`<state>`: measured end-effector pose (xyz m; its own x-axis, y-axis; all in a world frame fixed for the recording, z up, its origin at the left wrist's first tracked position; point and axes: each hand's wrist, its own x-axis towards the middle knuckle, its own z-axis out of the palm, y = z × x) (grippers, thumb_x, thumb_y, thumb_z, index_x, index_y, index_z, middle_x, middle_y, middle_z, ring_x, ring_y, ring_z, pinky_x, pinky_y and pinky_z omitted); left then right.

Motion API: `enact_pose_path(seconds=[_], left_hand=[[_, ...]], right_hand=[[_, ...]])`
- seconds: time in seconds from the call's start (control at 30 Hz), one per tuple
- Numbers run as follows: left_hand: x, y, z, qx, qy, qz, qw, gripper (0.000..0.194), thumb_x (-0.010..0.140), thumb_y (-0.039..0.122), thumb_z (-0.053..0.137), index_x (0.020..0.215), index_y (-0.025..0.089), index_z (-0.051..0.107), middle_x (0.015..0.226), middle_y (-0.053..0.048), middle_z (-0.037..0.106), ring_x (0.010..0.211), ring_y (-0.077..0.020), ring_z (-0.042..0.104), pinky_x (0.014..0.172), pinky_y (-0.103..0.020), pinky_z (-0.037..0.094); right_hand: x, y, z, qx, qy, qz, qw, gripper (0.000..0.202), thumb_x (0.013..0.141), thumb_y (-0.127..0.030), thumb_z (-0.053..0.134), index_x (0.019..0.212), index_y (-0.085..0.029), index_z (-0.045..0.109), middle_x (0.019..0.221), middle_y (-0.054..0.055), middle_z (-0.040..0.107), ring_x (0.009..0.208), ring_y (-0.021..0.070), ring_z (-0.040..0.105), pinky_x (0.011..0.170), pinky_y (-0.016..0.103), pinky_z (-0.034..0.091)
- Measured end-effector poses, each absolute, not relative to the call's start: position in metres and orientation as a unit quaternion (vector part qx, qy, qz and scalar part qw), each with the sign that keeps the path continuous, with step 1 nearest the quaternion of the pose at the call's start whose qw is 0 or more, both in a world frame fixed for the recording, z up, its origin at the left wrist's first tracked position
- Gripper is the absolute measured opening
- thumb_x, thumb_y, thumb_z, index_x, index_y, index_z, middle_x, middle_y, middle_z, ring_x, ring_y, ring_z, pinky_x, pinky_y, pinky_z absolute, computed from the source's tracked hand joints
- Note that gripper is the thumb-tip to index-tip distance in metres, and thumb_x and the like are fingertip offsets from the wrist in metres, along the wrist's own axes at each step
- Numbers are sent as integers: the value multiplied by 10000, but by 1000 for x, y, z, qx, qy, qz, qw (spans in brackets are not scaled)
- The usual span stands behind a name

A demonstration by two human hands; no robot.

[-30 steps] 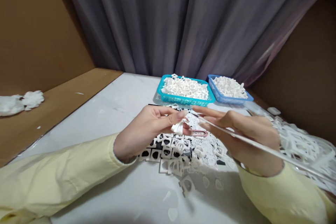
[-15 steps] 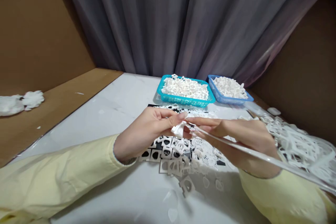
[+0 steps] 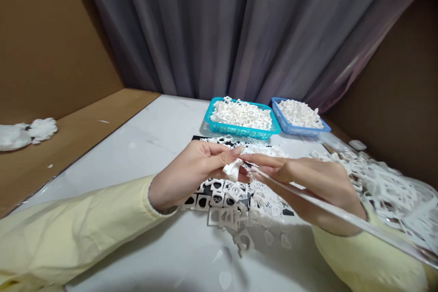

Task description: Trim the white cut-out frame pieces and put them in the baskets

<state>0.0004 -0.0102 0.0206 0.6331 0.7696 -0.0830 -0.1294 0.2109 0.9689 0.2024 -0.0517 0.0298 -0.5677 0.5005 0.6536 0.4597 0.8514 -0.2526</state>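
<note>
My left hand pinches a small folded white piece between thumb and fingers, near the middle of the view. Close to its right, my right hand has its fingers pressed around the end of a long white strip. The strip runs from the fingertips across the hand and forearm to the lower right. Both sets of fingertips nearly meet at the white piece. Beneath them lie many white cut-out pieces, partly over a dark surface. What lies between the fingertips is partly hidden.
A teal basket and a blue basket hold white pieces behind the hands. A tangled pile of white strips lies at the right. White fluffy material sits at the far left. A grey curtain hangs behind.
My right hand has shifted slightly, and the strip's right part sits a little lower. My left hand and the white piece have barely moved.
</note>
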Motion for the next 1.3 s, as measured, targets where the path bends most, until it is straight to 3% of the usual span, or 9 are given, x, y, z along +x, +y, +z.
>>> enact_pose_path(seconds=[0.2, 0.43, 0.63, 0.73, 0.93, 1.0, 1.13, 1.23, 1.3], left_hand=[[1, -10, 20, 538, 292, 315, 726, 245, 829, 328, 582, 888, 145, 734, 786, -68, 726, 711, -131, 638, 646, -204, 453], [0, -9, 18, 547, 286, 311, 723, 247, 847, 311, 561, 913, 141, 728, 807, -68, 730, 721, -126, 638, 677, -210, 464], [0, -7, 18, 546, 285, 320, 720, 214, 853, 260, 559, 904, 142, 729, 789, -51, 730, 721, -112, 633, 680, -191, 471], [-1, -6, 19, 536, 282, 323, 727, 227, 857, 261, 552, 893, 124, 729, 772, -60, 728, 702, -120, 635, 687, -209, 483], [-2, -5, 15, 537, 276, 311, 734, 222, 855, 251, 552, 885, 125, 732, 745, -56, 722, 678, -117, 632, 676, -207, 487], [-1, -5, 14, 544, 273, 301, 734, 222, 856, 249, 549, 891, 130, 733, 730, -50, 717, 671, -110, 627, 659, -195, 482], [-1, -7, 15, 562, 278, 300, 719, 221, 858, 249, 543, 903, 147, 734, 772, -54, 723, 712, -116, 638, 662, -192, 476], [-1, -8, 18, 588, 295, 303, 689, 224, 855, 268, 547, 921, 157, 731, 816, -64, 730, 774, -150, 658, 711, -227, 488], [-2, -9, 21, 599, 302, 309, 674, 229, 849, 298, 555, 901, 165, 734, 793, -52, 730, 775, -157, 665, 723, -236, 493]], right_hand=[[203, -54, 28, -282, -882, 2, 378, 181, 805, -51, 534, 695, -194, 525, 1032, 48, 694, 713, 118, 697, 476, 148, 510], [199, -56, 35, -293, -901, 0, 319, 155, 880, -72, 435, 831, -168, 546, 1119, 85, 655, 891, 76, 651, 722, 126, 530], [195, -51, 27, -301, -915, -94, 252, 255, 901, -118, 336, 868, -180, 581, 1166, 53, 624, 929, 131, 652, 746, 203, 548], [193, -50, 25, -294, -914, -120, 252, 259, 897, -116, 314, 871, -175, 565, 1219, 96, 593, 1071, 154, 600, 849, 225, 526], [185, -46, 14, -296, -898, -160, 284, 236, 896, -134, 307, 894, -179, 538, 1181, 110, 617, 1133, 163, 558, 927, 253, 502], [183, -42, 11, -303, -891, -154, 300, 249, 907, -144, 290, 898, -177, 536, 1127, 106, 649, 1082, 174, 596, 881, 264, 530], [186, -37, 9, -354, -890, -65, 278, 194, 910, -126, 372, 903, -219, 543, 1005, -9, 704, 709, 91, 698, 584, 149, 555], [192, -40, 11, -336, -848, -23, 408, 131, 845, -105, 527, 759, -204, 541, 1087, 21, 679, 769, 118, 703, 543, 140, 539], [197, -44, 16, -326, -819, 21, 472, 168, 798, -91, 600, 690, -200, 530, 1003, 40, 708, 845, 168, 697, 501, 155, 530]])
